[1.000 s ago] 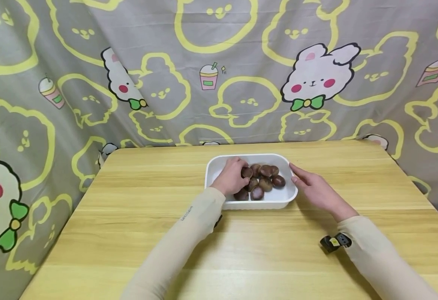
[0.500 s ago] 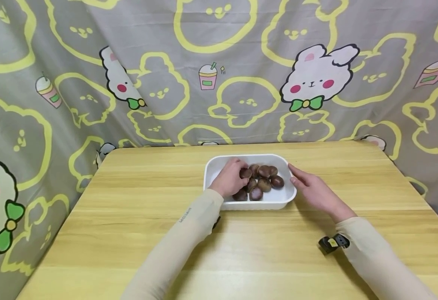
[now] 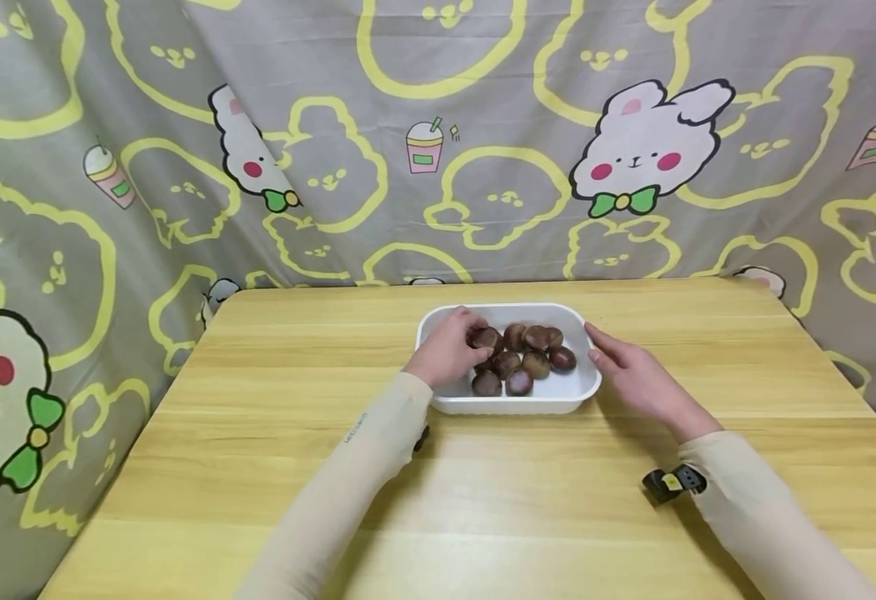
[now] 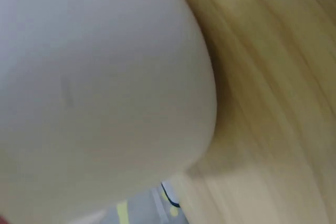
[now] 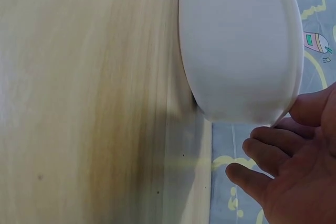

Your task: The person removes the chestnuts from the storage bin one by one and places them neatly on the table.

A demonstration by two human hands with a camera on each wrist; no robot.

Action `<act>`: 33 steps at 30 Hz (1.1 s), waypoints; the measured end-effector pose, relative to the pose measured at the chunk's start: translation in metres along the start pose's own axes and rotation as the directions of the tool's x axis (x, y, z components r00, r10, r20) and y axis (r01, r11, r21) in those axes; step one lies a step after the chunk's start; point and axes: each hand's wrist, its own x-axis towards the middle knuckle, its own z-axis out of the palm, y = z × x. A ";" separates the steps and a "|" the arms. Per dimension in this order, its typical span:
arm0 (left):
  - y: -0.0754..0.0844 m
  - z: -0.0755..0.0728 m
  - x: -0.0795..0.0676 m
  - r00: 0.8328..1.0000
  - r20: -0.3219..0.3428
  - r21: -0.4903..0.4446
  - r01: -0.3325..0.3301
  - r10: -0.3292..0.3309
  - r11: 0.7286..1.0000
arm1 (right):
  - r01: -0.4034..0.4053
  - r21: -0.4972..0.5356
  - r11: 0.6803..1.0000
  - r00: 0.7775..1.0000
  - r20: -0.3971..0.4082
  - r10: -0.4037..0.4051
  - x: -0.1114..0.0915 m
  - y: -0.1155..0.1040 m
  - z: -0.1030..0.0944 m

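Observation:
A white rectangular tray [image 3: 568, 387] on the wooden table holds several glossy brown chestnuts [image 3: 535, 364], gathered from its middle toward its right side. My left hand [image 3: 448, 348] reaches in over the left part, thumb and fingers around one chestnut [image 3: 487, 338]. The palm side of that hand is hidden, and in the left wrist view a pale sleeve [image 4: 105, 87] covers most of the picture. At the tray's right end my right hand [image 3: 636, 379] touches the rim with thumb and forefinger. Seen from the right wrist, its other fingers [image 5: 262, 156] extend loosely beside the end wall.
The wooden table [image 3: 295, 467] extends in front of the tray and to both sides. A grey curtain [image 3: 377, 192] with cartoon animals hangs behind the table's back edge and along the left. A black wrist camera [image 3: 666, 483] sits at the right sleeve.
My left hand has shifted slightly left within the tray with the chestnut, showing more of the front chestnuts. My right hand stays at the tray's right end. The head view has tilted a little.

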 end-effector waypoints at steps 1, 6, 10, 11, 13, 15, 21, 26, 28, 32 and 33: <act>-0.001 -0.002 -0.001 1.000 -0.005 -0.007 -0.001 0.001 1.000 | -0.001 0.000 1.000 1.000 0.000 0.001 0.000 0.000 0.000; -0.006 -0.016 -0.009 0.999 -0.053 -0.068 0.007 -0.010 0.998 | 0.000 -0.002 1.000 1.000 0.007 0.000 0.001 -0.002 0.001; -0.011 -0.027 -0.012 0.993 -0.111 -0.110 0.018 -0.031 0.994 | 0.005 -0.014 1.000 1.000 0.007 -0.005 0.001 -0.002 0.001; -0.012 -0.029 -0.013 0.992 -0.123 -0.115 0.018 -0.032 0.993 | 0.005 -0.015 1.000 1.000 0.007 -0.005 0.001 -0.002 0.001; -0.014 -0.033 -0.014 0.989 -0.138 -0.127 0.024 -0.042 0.992 | 0.007 -0.019 1.000 1.000 0.004 -0.006 0.001 -0.002 0.000; -0.017 -0.036 -0.014 0.987 -0.156 -0.146 0.018 -0.041 0.989 | 0.006 -0.018 1.000 1.000 0.004 -0.006 0.001 -0.002 -0.001; -0.028 -0.048 -0.020 0.976 -0.212 -0.188 0.005 -0.045 0.982 | 0.005 -0.018 1.000 1.000 0.007 -0.005 0.000 -0.002 -0.001; -0.042 -0.058 -0.027 0.964 -0.248 -0.217 0.045 -0.100 0.975 | 0.008 -0.022 1.000 1.000 0.003 -0.008 0.000 0.000 -0.001; -0.047 -0.062 -0.030 0.959 -0.259 -0.224 0.055 -0.114 0.973 | 0.007 -0.017 1.000 1.000 0.003 -0.007 0.000 0.001 -0.001; -0.055 -0.067 -0.037 0.953 -0.278 -0.219 0.063 -0.124 0.974 | 0.006 -0.010 1.000 1.000 0.005 -0.006 0.000 0.001 0.000; -0.056 -0.068 -0.038 0.952 -0.280 -0.212 0.065 -0.124 0.975 | 0.006 -0.008 1.000 1.000 0.004 -0.006 0.000 0.002 0.000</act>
